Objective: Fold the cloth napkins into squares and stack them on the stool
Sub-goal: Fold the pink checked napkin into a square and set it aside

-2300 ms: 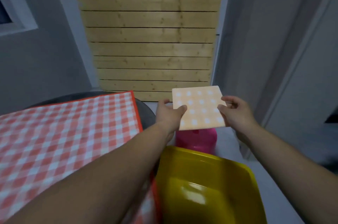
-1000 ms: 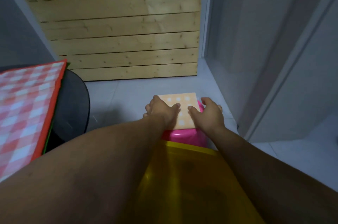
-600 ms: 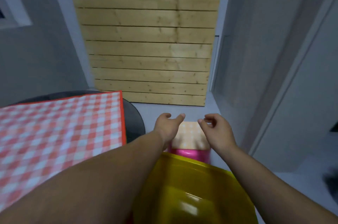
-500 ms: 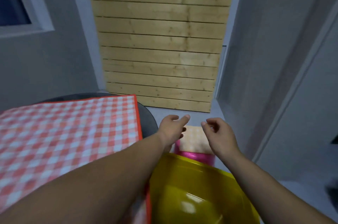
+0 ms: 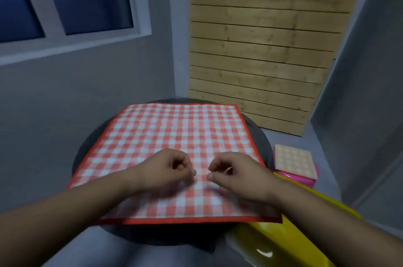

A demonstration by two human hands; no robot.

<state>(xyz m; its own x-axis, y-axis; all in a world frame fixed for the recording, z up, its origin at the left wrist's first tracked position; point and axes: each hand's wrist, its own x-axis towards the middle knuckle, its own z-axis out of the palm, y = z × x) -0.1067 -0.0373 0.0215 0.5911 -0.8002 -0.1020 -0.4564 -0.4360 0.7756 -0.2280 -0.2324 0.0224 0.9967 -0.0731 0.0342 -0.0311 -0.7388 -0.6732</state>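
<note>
Yellow tub (image 5: 272,245) sits nearest, lower right. Just beyond, the left hand (image 5: 168,168) and right hand (image 5: 235,170) meet mid-frame over the red checked napkin (image 5: 174,131), fingers curled. Whether they pinch cloth is too blurred to tell. The napkin lies flat on the round table (image 5: 259,136). For a true fold, take matching corners and align the edges before creasing. Further right, a folded napkin (image 5: 293,161) rests on the pink stool (image 5: 303,180).

The pink stool (image 5: 305,180) is mostly hidden under the folded napkin (image 5: 293,161) and behind the yellow tub (image 5: 250,245), which the bottom edge cuts off.
</note>
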